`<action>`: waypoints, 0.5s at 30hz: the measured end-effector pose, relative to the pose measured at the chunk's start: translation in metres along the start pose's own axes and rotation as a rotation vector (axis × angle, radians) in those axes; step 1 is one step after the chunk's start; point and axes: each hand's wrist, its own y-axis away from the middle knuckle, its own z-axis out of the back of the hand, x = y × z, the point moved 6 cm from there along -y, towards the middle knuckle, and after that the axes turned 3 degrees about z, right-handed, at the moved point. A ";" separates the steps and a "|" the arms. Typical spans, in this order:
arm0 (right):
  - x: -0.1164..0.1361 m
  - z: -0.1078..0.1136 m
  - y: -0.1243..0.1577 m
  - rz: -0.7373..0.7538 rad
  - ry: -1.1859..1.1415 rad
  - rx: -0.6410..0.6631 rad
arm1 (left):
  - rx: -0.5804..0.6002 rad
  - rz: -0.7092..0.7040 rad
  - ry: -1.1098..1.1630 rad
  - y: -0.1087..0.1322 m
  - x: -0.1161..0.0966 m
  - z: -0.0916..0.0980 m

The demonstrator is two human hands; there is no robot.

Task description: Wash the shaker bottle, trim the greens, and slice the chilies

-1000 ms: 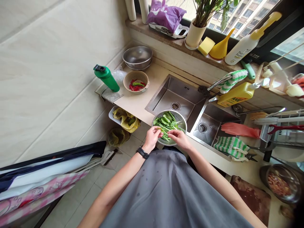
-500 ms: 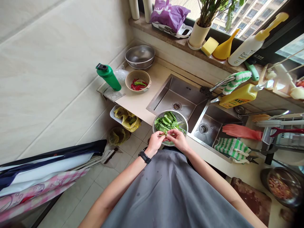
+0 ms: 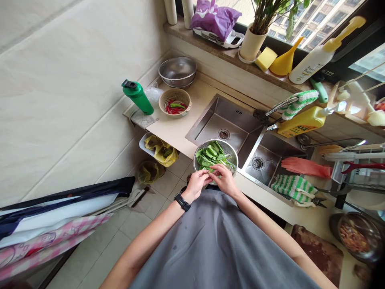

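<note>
Pinching, at the joined fingertips of left hand (image 3: 197, 185) and right hand (image 3: 223, 181), apparently a piece of leafy greens (image 3: 211, 153), largely hidden by overlapping fingers, above the near side of the steel colander (image 3: 231, 149). Drawn close together since a second ago, when held apart along a visible stem, suggesting breaking or trimming in progress rather than release. Note, just beyond the fingers, the heap inside the colander, by the near edge of the left sink basin (image 3: 210, 124)
</note>
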 end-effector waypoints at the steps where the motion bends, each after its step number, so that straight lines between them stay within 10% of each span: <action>1: 0.000 0.000 0.000 0.001 0.007 -0.009 | 0.007 0.007 0.021 0.000 0.001 0.000; 15: -0.002 -0.003 0.007 0.042 0.156 -0.092 | -0.025 -0.043 0.060 -0.004 0.007 0.010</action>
